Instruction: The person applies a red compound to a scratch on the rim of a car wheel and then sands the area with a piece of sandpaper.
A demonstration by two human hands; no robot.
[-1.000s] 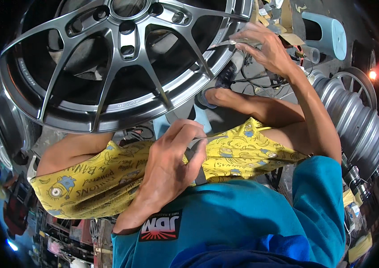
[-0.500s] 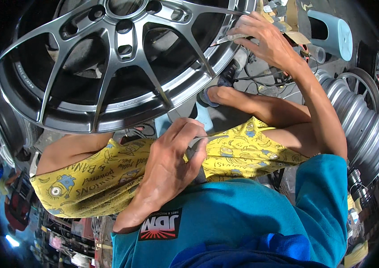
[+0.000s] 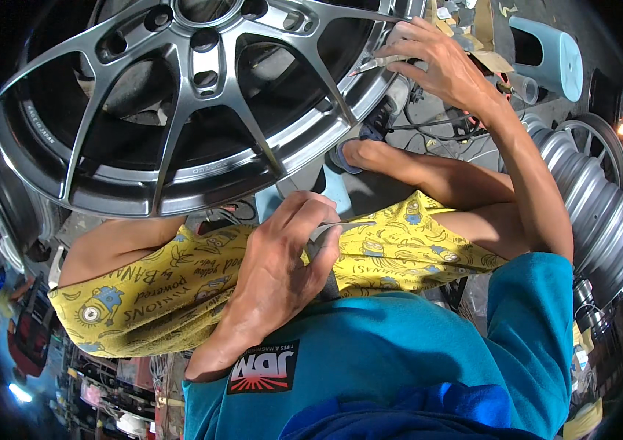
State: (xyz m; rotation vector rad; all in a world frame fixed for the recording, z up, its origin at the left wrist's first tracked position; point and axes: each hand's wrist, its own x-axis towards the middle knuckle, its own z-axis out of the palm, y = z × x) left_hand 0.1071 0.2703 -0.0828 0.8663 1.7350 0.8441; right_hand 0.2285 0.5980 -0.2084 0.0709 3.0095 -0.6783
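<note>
A large grey multi-spoke alloy wheel (image 3: pixel 179 132) fills the upper left, over my lap. My right hand (image 3: pixel 436 62) holds a thin, pointed metal tool (image 3: pixel 364 67), like a blade, against the wheel's rim at upper right. Its fingertips are close to the rim's edge. My left hand (image 3: pixel 289 257) is closed on a thin grey flat piece (image 3: pixel 324 236) below the wheel, in front of my yellow printed shorts (image 3: pixel 377 257). What that piece is, I cannot make out.
A pale blue stool (image 3: pixel 561 62) lies at upper right near cardboard scraps (image 3: pixel 484 22) and cables. Stacked silver rims (image 3: pixel 583 220) stand to my right, another wheel (image 3: pixel 3 220) at far left. A second pale blue stool (image 3: pixel 333 191) is under the wheel.
My right hand and forearm have moved slightly up and right along the rim with the tool, and the wheel has shifted slightly left. My left hand stays in about the same place.
</note>
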